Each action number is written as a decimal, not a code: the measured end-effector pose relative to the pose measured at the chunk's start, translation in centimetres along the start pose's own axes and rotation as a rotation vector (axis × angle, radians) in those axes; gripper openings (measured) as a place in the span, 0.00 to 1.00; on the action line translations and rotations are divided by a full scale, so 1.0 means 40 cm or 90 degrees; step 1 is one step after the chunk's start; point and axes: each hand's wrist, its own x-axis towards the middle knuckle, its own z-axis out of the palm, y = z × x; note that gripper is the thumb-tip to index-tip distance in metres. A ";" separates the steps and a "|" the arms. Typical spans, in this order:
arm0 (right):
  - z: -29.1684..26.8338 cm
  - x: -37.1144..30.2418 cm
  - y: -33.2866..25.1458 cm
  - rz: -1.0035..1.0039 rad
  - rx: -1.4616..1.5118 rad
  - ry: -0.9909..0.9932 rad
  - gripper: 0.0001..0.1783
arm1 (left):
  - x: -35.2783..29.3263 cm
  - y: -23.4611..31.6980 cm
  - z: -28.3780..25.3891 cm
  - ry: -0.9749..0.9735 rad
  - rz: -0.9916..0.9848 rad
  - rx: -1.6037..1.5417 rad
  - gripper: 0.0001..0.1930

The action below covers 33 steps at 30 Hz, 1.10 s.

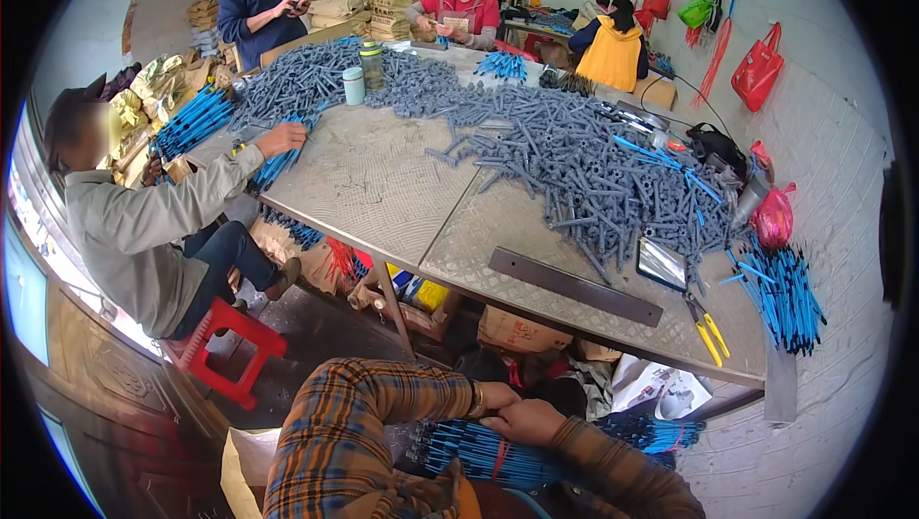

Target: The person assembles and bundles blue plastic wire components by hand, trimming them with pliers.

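Low in front of me, below the table's near edge, my left hand (494,395) and my right hand (529,421) are drawn together and touching. Both look closed, with the fingers mostly turned away. Anything they may hold is hidden. Just under them lie bundles of thin blue sticks with dark ends (459,448), one bound by a red band (501,460). Another blue bundle (670,434) rests to the right, beyond my right forearm. Plaid sleeves cover both my arms.
On the table (373,184) lie a large heap of grey plastic tubes (613,174), a dark metal bar (574,286), yellow-handled pliers (706,329) and a phone-like slab (662,262). A seated person (144,222) reaches in from the left. Several other people are farther back.
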 end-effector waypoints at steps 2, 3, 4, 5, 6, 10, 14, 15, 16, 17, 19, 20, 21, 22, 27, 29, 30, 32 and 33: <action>0.014 0.004 0.011 -0.015 0.040 0.041 0.25 | 0.023 -0.011 0.002 -0.003 0.029 0.081 0.12; 0.016 0.001 0.012 -0.021 0.059 0.062 0.24 | 0.035 -0.013 0.005 0.002 0.019 0.084 0.12; 0.019 -0.003 0.014 -0.021 0.060 0.061 0.24 | 0.045 -0.016 0.009 0.007 0.008 0.087 0.12; 0.020 -0.006 0.015 -0.019 0.059 0.061 0.23 | 0.052 -0.021 0.014 0.013 -0.002 0.089 0.12; 0.020 -0.010 0.013 -0.018 0.057 0.061 0.22 | 0.057 -0.026 0.023 0.013 -0.002 0.088 0.12; 0.049 -0.030 0.042 -0.030 0.180 0.098 0.18 | 0.029 0.014 0.048 0.148 -0.199 -0.324 0.10; 0.085 -0.058 0.052 -0.093 0.349 0.207 0.16 | -0.037 0.034 0.063 0.208 0.178 0.350 0.09; 0.091 -0.064 0.051 -0.118 0.402 0.255 0.16 | -0.043 0.056 0.072 0.222 0.081 0.030 0.09; 0.093 -0.069 0.050 -0.118 0.403 0.255 0.16 | -0.049 0.078 0.080 0.227 -0.020 -0.290 0.09; 0.095 -0.072 0.046 -0.118 0.440 0.286 0.16 | -0.058 0.093 0.086 0.225 -0.125 -0.610 0.10; 0.095 -0.077 0.036 -0.116 0.514 0.345 0.18 | -0.074 0.108 0.091 0.237 -0.073 -0.581 0.09; 0.093 -0.081 0.033 -0.118 0.514 0.342 0.18 | -0.081 0.114 0.092 0.247 -0.020 -0.550 0.08; 0.090 -0.087 0.031 -0.096 0.527 0.345 0.18 | -0.090 0.119 0.092 0.257 0.032 -0.519 0.07; 0.085 -0.091 0.030 -0.074 0.539 0.348 0.19 | -0.099 0.125 0.094 0.260 0.031 -0.521 0.07; 0.065 -0.082 0.014 -0.051 0.586 0.347 0.19 | -0.132 0.129 0.108 0.289 0.109 -0.648 0.11; 0.073 -0.067 0.024 -0.046 0.599 0.341 0.19 | -0.136 0.125 0.111 0.304 0.128 -0.682 0.11; 0.080 -0.059 0.031 -0.041 0.611 0.337 0.20 | -0.139 0.120 0.108 0.304 0.124 -0.684 0.11; 0.087 -0.043 0.045 -0.032 0.628 0.332 0.20 | -0.162 0.109 0.101 0.262 0.123 -0.665 0.11; 0.090 -0.036 0.053 -0.021 0.650 0.331 0.20 | -0.169 0.108 0.100 0.239 0.122 -0.656 0.11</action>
